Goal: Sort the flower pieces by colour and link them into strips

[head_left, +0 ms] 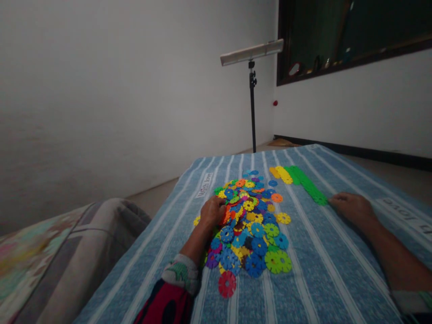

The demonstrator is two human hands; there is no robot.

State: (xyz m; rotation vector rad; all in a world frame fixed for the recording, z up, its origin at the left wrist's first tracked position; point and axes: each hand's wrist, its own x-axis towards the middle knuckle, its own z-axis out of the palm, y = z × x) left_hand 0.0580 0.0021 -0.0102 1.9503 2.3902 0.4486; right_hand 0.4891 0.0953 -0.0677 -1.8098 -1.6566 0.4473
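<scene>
The light is dim and flat, its source hard to place. The wall (151, 90) is grey, darkening and turning blotchy leftward; the window (388, 27) is nearly black with small glints. Shadows on the cloth (320, 274) are faint. The discs (250, 217) look vivid but slightly soft; wide-angle stretch shows toward the edges.

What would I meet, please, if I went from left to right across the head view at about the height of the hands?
Grey cloth → left hand → heap of coloured discs → row of green discs → right hand → printed lettering.
</scene>
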